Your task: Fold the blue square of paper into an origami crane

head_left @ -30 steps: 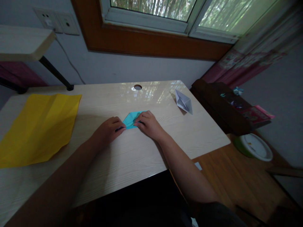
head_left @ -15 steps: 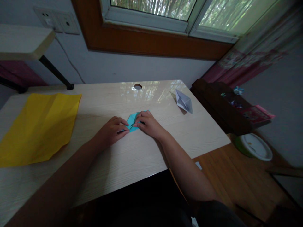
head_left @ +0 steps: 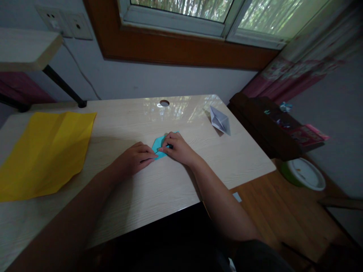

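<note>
A small folded piece of turquoise paper (head_left: 159,142) lies on the pale wood-grain desk (head_left: 159,196), partly covered by my fingers. My left hand (head_left: 138,156) is closed at its left end, fingertips and thumb pressed together on the paper's edge. From the right, my right hand (head_left: 176,148) pinches the same paper, thumb and fingers bent over its near side. A dark line, perhaps a fold or gap, shows between the two hands. The paper's ends are hidden beneath the fingers.
A large yellow sheet (head_left: 53,151) covers the desk's left part. A folded white paper boat (head_left: 220,121) stands at the back right, beyond a round cable hole (head_left: 164,103). One leg of a small shelf (head_left: 64,85) rests at the back left.
My left fingertips have slid slightly right and closed further onto the turquoise paper. My right hand has hardly moved. The view has shifted a little.
</note>
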`<state>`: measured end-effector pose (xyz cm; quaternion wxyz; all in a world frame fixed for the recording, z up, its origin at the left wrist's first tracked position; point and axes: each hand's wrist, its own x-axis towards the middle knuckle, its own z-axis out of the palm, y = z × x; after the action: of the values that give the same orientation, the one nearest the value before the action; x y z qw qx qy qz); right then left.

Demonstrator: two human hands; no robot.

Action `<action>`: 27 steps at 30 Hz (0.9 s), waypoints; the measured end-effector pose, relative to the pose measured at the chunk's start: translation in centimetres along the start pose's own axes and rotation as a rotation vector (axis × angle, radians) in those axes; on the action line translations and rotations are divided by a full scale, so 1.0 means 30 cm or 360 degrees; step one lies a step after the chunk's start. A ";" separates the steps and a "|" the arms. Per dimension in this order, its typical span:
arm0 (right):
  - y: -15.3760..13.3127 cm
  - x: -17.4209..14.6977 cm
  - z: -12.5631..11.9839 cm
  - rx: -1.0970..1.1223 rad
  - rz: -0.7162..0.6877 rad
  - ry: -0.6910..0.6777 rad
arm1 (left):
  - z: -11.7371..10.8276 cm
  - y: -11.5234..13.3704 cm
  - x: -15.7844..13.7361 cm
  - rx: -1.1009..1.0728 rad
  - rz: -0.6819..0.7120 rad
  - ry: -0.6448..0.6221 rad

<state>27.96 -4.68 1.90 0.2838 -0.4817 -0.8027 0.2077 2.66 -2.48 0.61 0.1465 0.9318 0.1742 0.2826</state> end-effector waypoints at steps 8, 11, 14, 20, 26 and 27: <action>-0.002 0.003 -0.001 -0.0014 -0.0002 -0.0014 | -0.003 0.009 -0.004 -0.0073 -0.0027 -0.0009; -0.001 0.003 0.003 -0.0019 0.0022 -0.0004 | -0.004 0.009 -0.001 -0.0074 -0.0045 -0.0025; 0.003 0.002 0.009 -0.0014 0.0035 0.0060 | -0.004 0.009 0.003 -0.0072 -0.0033 -0.0017; 0.010 0.003 0.015 -0.0037 0.0061 0.0134 | -0.009 0.008 0.003 -0.0021 -0.0026 -0.0051; 0.014 0.009 0.021 -0.0052 0.0081 0.0146 | -0.009 0.003 -0.004 -0.0056 -0.0068 -0.0056; 0.014 0.009 0.022 -0.0055 0.0077 0.0146 | -0.010 0.004 -0.004 -0.0064 -0.0074 -0.0054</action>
<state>27.70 -4.28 1.21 0.3068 -0.5147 -0.7805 0.1785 2.44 -2.59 0.83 0.1746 0.9291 0.1876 0.2668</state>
